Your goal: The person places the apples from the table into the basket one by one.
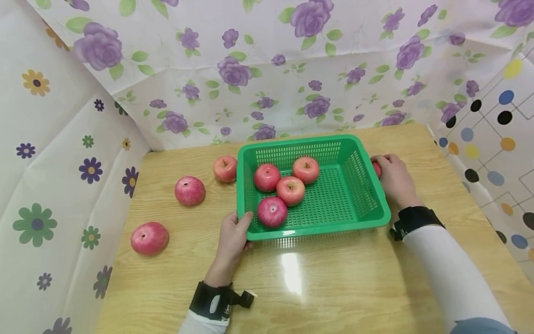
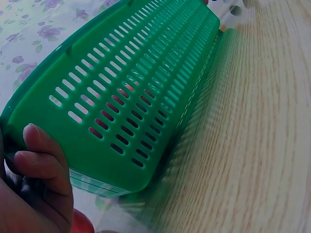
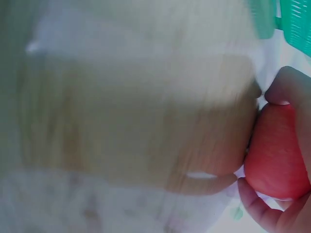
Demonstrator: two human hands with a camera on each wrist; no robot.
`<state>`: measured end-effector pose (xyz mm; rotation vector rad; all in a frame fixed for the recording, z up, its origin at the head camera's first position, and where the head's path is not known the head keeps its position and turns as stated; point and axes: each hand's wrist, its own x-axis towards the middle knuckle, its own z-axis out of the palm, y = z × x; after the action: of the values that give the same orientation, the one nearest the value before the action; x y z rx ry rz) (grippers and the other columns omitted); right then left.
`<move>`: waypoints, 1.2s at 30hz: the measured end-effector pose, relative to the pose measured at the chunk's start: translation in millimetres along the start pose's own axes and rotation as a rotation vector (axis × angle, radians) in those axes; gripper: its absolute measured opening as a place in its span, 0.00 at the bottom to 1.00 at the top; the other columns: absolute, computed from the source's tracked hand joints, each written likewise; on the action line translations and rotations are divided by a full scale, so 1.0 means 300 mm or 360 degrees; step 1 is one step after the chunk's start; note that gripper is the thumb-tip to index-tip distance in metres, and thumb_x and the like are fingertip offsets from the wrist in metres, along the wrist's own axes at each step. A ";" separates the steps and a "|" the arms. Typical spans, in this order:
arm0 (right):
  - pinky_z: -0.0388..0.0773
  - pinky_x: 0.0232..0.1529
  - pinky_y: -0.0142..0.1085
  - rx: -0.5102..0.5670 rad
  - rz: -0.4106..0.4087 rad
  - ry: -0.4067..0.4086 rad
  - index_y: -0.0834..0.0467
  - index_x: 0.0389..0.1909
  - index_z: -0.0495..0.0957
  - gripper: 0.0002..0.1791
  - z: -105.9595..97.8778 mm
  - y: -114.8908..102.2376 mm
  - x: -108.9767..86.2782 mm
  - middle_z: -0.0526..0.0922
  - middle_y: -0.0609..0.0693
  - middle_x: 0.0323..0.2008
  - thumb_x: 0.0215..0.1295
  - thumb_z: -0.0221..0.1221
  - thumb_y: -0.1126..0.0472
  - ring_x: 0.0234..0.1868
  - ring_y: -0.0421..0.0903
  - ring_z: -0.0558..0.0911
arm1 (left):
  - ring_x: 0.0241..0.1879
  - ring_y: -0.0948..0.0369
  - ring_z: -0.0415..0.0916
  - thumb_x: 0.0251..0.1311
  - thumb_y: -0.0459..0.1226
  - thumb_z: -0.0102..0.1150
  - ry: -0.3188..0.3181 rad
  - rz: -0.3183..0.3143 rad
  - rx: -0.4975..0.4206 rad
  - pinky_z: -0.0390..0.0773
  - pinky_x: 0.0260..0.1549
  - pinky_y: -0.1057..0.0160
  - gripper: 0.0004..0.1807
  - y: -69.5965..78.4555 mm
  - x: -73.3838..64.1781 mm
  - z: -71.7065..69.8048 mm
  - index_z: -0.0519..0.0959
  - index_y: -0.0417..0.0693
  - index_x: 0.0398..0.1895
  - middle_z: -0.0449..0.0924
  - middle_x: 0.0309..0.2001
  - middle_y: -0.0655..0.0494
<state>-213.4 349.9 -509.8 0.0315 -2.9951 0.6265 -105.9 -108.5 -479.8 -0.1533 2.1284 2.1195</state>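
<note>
My left hand grips the near left corner of a green plastic basket, thumb over the rim and fingers curled beneath it. In the left wrist view the slotted wall of the basket fills much of the picture. Inside it, toward the left, lie several apples, among them a dark pink apple and a paler apple. Just beyond the basket's right side, my right hand holds a red apple between thumb and fingers, mostly covered by the hand in the head view.
Left of the basket, three more fruits are on the wooden table: an apple close against the basket, a pink apple, and another pink apple nearer the left edge. Flowered sheets hang behind and at the sides.
</note>
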 end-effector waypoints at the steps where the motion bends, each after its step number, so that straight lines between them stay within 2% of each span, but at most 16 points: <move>1: 0.70 0.50 0.68 -0.0003 0.0011 -0.0007 0.57 0.64 0.69 0.28 -0.001 -0.001 -0.003 0.65 0.69 0.60 0.62 0.62 0.61 0.57 0.70 0.64 | 0.07 0.60 0.65 0.71 0.39 0.52 -0.0001 -0.0002 0.0000 0.64 0.03 0.68 0.17 0.002 0.000 -0.001 0.79 0.29 0.40 0.77 0.25 0.27; 5: 0.70 0.50 0.68 -0.0009 0.0057 -0.0048 0.58 0.63 0.69 0.30 -0.009 -0.001 -0.023 0.64 0.70 0.60 0.60 0.63 0.60 0.57 0.71 0.63 | 0.08 0.59 0.65 0.71 0.40 0.53 0.0003 -0.0021 0.0003 0.64 0.04 0.67 0.18 0.008 -0.002 -0.003 0.79 0.29 0.41 0.77 0.26 0.27; 13: 0.73 0.44 0.65 -0.0007 0.0055 -0.0078 0.56 0.60 0.70 0.32 -0.028 0.023 -0.077 0.65 0.70 0.58 0.55 0.68 0.53 0.52 0.69 0.67 | 0.07 0.58 0.65 0.71 0.39 0.52 0.0028 -0.0023 0.0002 0.64 0.03 0.68 0.17 0.007 0.001 0.001 0.79 0.29 0.40 0.77 0.23 0.30; 17: 0.74 0.44 0.64 0.0006 0.0071 -0.0096 0.57 0.60 0.70 0.34 -0.041 0.042 -0.103 0.65 0.69 0.58 0.57 0.67 0.45 0.51 0.67 0.69 | 0.07 0.56 0.64 0.71 0.38 0.51 0.0016 0.0003 0.0003 0.63 0.03 0.68 0.17 0.004 0.002 0.002 0.78 0.28 0.40 0.77 0.22 0.30; 21: 0.75 0.44 0.64 0.0036 0.0073 -0.0098 0.57 0.60 0.69 0.36 -0.053 0.057 -0.123 0.65 0.69 0.60 0.57 0.66 0.40 0.52 0.67 0.69 | 0.07 0.56 0.64 0.70 0.38 0.51 0.0011 0.0012 -0.0005 0.63 0.03 0.68 0.18 -0.001 0.002 0.002 0.78 0.27 0.39 0.77 0.20 0.35; 25: 0.75 0.43 0.65 0.0072 0.0081 -0.0097 0.56 0.60 0.69 0.40 -0.067 0.065 -0.132 0.65 0.69 0.60 0.53 0.67 0.36 0.51 0.66 0.69 | 0.07 0.56 0.64 0.71 0.38 0.52 0.0012 0.0004 -0.0004 0.63 0.03 0.68 0.17 -0.003 0.004 0.000 0.78 0.27 0.39 0.77 0.19 0.40; 27: 0.75 0.42 0.64 0.0083 0.0083 -0.0092 0.56 0.60 0.69 0.42 -0.076 0.063 -0.135 0.65 0.69 0.60 0.53 0.67 0.34 0.51 0.66 0.70 | 0.07 0.56 0.64 0.71 0.39 0.52 0.0014 0.0003 0.0004 0.64 0.03 0.68 0.17 -0.002 0.005 0.001 0.79 0.28 0.40 0.77 0.19 0.39; 30: 0.75 0.41 0.64 0.0107 0.0079 -0.0072 0.57 0.61 0.69 0.41 -0.094 0.048 -0.131 0.64 0.69 0.59 0.54 0.67 0.36 0.50 0.66 0.70 | 0.07 0.57 0.64 0.70 0.39 0.51 0.0017 0.0006 0.0020 0.64 0.03 0.68 0.17 -0.001 0.005 0.000 0.79 0.29 0.40 0.77 0.21 0.35; 36: 0.76 0.39 0.66 0.0158 0.0043 0.0015 0.59 0.61 0.69 0.34 -0.152 -0.001 -0.111 0.65 0.70 0.58 0.56 0.68 0.50 0.48 0.67 0.71 | 0.07 0.60 0.65 0.71 0.40 0.51 0.0012 -0.0011 0.0036 0.64 0.04 0.68 0.18 -0.001 0.002 -0.003 0.78 0.29 0.41 0.77 0.23 0.32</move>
<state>-176.7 368.2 -470.8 -0.0059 -2.9578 0.7758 -106.5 -109.2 -480.3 -0.1668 2.1522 2.0934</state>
